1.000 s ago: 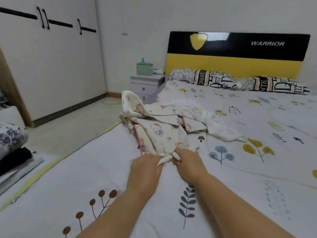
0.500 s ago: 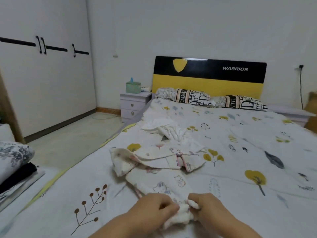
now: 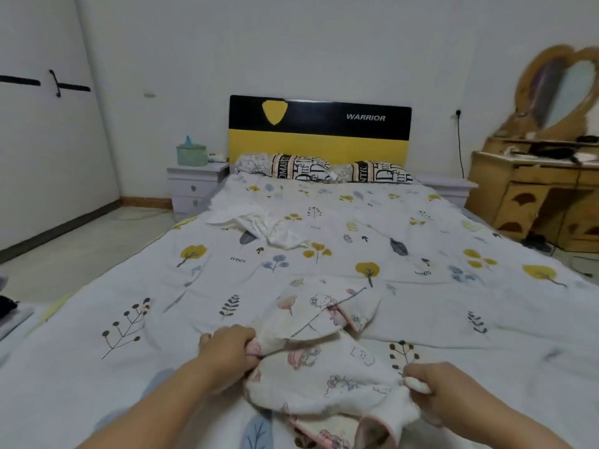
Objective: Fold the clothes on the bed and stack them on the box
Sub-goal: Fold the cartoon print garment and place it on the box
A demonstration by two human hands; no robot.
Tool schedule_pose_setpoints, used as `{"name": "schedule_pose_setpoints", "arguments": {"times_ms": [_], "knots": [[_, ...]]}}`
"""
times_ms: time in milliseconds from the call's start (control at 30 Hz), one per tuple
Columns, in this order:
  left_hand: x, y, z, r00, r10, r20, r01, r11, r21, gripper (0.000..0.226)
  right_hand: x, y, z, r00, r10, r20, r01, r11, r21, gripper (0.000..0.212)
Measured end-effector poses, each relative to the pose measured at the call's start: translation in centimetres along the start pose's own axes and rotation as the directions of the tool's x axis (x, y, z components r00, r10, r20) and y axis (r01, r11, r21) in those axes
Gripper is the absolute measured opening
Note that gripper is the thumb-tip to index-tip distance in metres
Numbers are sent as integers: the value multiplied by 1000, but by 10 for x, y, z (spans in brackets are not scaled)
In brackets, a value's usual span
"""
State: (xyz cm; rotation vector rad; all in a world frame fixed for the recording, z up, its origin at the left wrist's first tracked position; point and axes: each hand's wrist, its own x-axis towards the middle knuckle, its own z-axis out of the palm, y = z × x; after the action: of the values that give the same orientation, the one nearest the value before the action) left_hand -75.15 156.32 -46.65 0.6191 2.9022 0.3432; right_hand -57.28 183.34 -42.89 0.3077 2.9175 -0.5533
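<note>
A cream cartoon-print garment (image 3: 327, 361) with pink trim lies crumpled on the near part of the bed (image 3: 486, 319). My left hand (image 3: 228, 351) grips its left edge, fingers curled round the cloth. My right hand (image 3: 431, 388) pinches a white cuff at its right edge. A second, white garment (image 3: 259, 225) lies bunched farther up the bed on the left. The box is mostly out of view; dark folded cloth (image 3: 8, 306) shows at the far left edge.
Two pillows (image 3: 324, 168) lie against the black and yellow headboard (image 3: 319, 131). A nightstand (image 3: 194, 186) with a green tissue box stands left of the bed. A wooden dresser (image 3: 534, 192) with a mirror stands on the right. Wardrobe doors (image 3: 45, 124) line the left wall.
Both hands pulled the cartoon-print garment toward me and to the right, then moved apart along its edge. The white garment stayed behind. The view swung right.
</note>
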Motion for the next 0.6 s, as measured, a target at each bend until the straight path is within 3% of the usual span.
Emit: {"name": "schedule_pose_setpoints", "arguments": {"times_ms": [67,133,267,367,533,600], "knots": [[-9,16,6,997,76,32,-73,993,-89,22,-14,16,0,994,43,-96,-43,999,8,36],[-12,27,7,995,93,-36,-99,969,-225,23,-23,32,4,976,112,-186,-107,994,34,32],[-6,37,-13,964,-121,-238,-15,865,-501,22,-25,48,3,929,262,-263,-217,957,191,19],[-11,41,-51,889,-331,-315,-24,655,-755,7,-16,51,-2,848,396,-352,-244,881,405,20],[-5,6,-100,789,-492,-367,-71,520,-851,26,8,42,-9,755,501,-422,-240,811,533,27],[-3,-14,-112,730,-594,-338,-74,423,-903,29,19,38,-10,738,519,-432,-230,795,562,29]]}}
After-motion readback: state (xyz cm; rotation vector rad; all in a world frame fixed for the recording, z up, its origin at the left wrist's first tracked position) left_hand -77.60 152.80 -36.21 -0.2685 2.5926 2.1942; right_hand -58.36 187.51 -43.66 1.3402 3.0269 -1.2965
